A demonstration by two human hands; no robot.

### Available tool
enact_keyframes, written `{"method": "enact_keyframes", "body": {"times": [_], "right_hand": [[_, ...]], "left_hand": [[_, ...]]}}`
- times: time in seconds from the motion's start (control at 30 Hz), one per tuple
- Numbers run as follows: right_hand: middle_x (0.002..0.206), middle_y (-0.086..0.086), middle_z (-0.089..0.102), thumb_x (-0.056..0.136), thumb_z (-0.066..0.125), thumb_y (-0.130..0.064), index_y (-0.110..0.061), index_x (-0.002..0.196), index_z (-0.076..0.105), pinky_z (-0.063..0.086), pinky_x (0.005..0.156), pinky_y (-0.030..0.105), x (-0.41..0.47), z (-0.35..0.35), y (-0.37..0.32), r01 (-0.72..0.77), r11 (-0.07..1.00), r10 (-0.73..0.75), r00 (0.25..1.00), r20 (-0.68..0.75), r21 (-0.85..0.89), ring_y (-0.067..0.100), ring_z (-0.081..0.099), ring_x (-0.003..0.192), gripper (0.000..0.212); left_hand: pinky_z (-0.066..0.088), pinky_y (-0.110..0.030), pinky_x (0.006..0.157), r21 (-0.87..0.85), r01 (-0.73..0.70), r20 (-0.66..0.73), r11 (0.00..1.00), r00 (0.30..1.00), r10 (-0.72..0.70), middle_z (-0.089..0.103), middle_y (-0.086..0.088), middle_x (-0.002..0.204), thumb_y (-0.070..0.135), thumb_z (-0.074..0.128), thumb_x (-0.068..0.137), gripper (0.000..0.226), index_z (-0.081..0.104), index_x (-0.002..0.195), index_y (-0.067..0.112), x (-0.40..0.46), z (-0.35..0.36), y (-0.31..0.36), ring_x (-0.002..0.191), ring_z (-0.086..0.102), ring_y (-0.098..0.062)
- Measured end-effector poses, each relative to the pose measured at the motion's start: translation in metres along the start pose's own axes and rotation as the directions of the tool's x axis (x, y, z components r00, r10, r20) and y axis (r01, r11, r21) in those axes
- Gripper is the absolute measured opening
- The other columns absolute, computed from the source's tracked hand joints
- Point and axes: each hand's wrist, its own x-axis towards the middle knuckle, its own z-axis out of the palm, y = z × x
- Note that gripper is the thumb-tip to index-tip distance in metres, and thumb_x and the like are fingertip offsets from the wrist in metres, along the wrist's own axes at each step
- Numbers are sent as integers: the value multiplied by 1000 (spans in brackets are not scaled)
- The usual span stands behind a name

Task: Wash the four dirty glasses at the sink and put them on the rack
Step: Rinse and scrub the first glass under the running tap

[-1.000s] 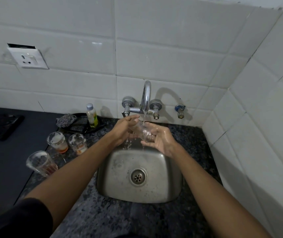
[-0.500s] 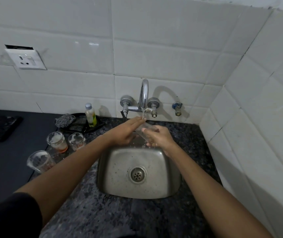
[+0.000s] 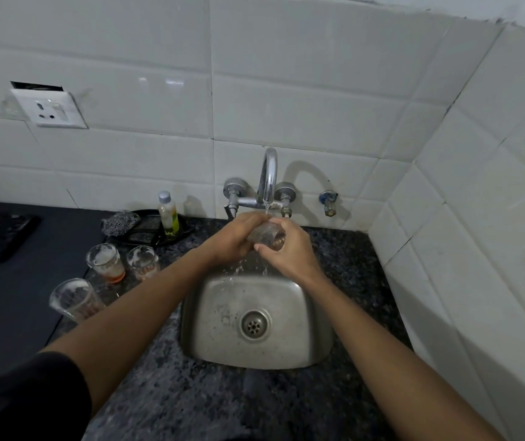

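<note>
Under the tap point(image 3: 268, 173), over the far edge of the sink point(image 3: 305, 338), a clear glass point(image 3: 266, 234) lies tipped on its side between both hands, and the thin stream of water lands right on it. The left hand point(image 3: 234, 238) has its grip curled around the glass from the left side, fingers wrapped over the top. The right hand point(image 3: 290, 249) closes on it from the right, thumb underneath and fingers bent over the rim end, so both hands are gripping the same glass. Water drips off it and splashes down into the steel basin, where droplets speckle the floor around the drain point(image 3: 254, 324).

Left of the sink, three more glasses wait on the desk point(image 3: 191, 402). Nearest the sink stands a small glass point(image 3: 143, 261) with whitish film inside. Just beside it, farther left, is a glass with orange dregs point(image 3: 106, 263) at its bottom. Nearer the camera and farther left again stands a tall glass point(image 3: 72, 299), clouded with residue.

Behind those glasses, left of the tap, a dark tray point(image 3: 150, 232) holds a steel scrubber point(image 3: 118, 221) and a small bottle point(image 3: 168, 213) with yellow-green liquid, standing upright. On the white tiled wall point(image 3: 286, 90), well left of the tap and higher, sits a socket plate point(image 3: 48, 108). A small valve point(image 3: 328, 203) sticks out of the wall just right of the tap.
</note>
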Motion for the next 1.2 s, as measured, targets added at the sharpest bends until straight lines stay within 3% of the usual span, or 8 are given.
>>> {"method": "enact_keyframes", "body": {"times": [0.2, 0.37, 0.57, 0.73, 0.93, 1.07, 1.13, 1.2], "right_hand": [[112, 8, 75, 85, 86, -37, -10, 125, 62, 65, 81, 36, 7, -5, -7, -428, 795, 313, 896, 314, 429, 20, 76, 90, 54], [121, -2, 68, 72, 93, -29, -18, 133, 62, 58, 90, 27, 7, 3, 10, 49, 998, -48, 999, 16, -46, 12, 68, 105, 70], [108, 9, 76, 84, 86, -41, -14, 121, 67, 62, 72, 31, 12, -4, 4, -400, 822, 300, 909, 288, 405, 19, 75, 86, 50], [121, -4, 68, 73, 86, -44, -20, 134, 61, 58, 90, 29, 12, 4, 15, 16, 1000, -15, 999, 38, -22, 12, 68, 107, 70], [110, 9, 75, 88, 82, -43, -15, 127, 67, 64, 76, 33, 14, -4, 5, -386, 838, 293, 915, 278, 386, 17, 74, 86, 51], [113, -7, 68, 75, 89, -40, -19, 129, 62, 58, 80, 23, 12, 1, 15, 4, 999, -4, 1000, 10, -39, 8, 68, 94, 64], [116, -3, 69, 76, 92, -33, -18, 131, 61, 59, 83, 25, 11, 3, 15, -83, 990, 79, 996, 44, 112, 10, 68, 100, 65], [119, 9, 73, 81, 89, -35, -14, 130, 64, 62, 83, 31, 14, -2, 8, -370, 801, 283, 927, 247, 472, 18, 72, 103, 59]], "left_hand": [[45, -37, 105, 28, 37, 6, 999, 999, -37, 60, -15, 131, -2, 68, 86, 55, 52, 137, 2, -1, -1, -11, 122, 55, -26], [48, -37, 105, -40, 94, 23, 995, 995, -93, 58, -14, 134, -7, 68, 79, 66, 48, 141, 3, 3, 1, -14, 123, 56, -22], [52, -33, 95, -54, 97, 40, 994, 995, -95, 57, 1, 127, -6, 66, 82, 58, 51, 134, 14, 6, 5, -12, 115, 58, -15], [50, -38, 100, -63, 105, 66, 992, 993, -101, 59, -8, 129, -5, 67, 82, 58, 52, 138, 6, 13, 5, -18, 119, 57, -20], [48, -28, 101, -68, 102, 46, 992, 994, -99, 60, -7, 131, -7, 67, 83, 60, 52, 139, 9, 11, 8, -23, 121, 56, -16], [37, -8, 98, -80, 109, 40, 991, 994, -106, 59, -5, 128, -6, 66, 80, 60, 53, 137, 5, 13, 9, -20, 114, 51, -7], [40, -13, 95, -66, 110, 34, 992, 994, -108, 58, -3, 124, -6, 69, 80, 55, 56, 132, 4, 15, 6, -21, 112, 52, -7], [47, -23, 94, -61, 89, 24, 994, 996, -88, 60, -4, 124, -5, 69, 81, 49, 57, 128, 5, 14, 4, -20, 113, 55, -13]]}}
